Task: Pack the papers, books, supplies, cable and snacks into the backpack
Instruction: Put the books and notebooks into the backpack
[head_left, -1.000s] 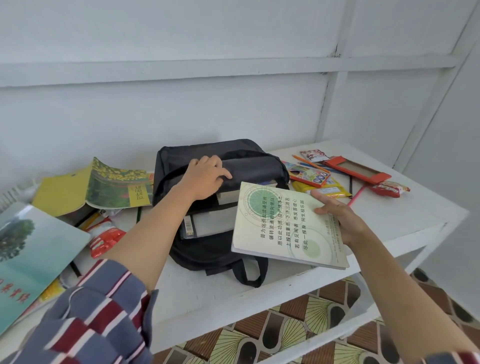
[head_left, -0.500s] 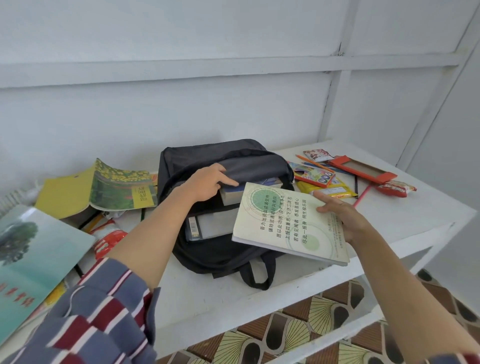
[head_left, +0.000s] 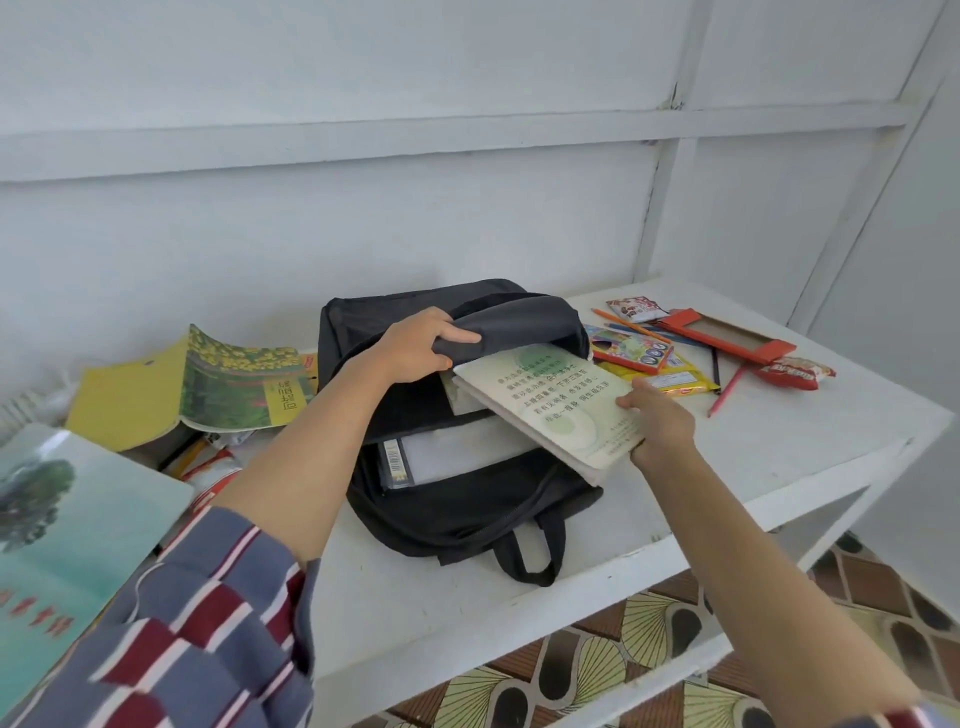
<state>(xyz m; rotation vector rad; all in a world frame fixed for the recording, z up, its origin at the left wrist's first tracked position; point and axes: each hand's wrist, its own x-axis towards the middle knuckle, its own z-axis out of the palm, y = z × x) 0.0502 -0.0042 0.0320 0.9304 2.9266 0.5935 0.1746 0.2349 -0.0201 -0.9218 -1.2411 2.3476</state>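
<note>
Looking down from my head, my left hand (head_left: 415, 345) curls round the flap of the backpack (head_left: 467, 519) at 12 o'clock, holding it up, while my right hand (head_left: 657, 423) pinches the book (head_left: 550, 400) at its 4 o'clock corner, its long axis pointing to 10 o'clock, half under that flap.

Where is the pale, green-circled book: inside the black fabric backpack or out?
Partly in. The pale book reaches under the black backpack flap lifted by the left hand; its near end sticks out.
</note>
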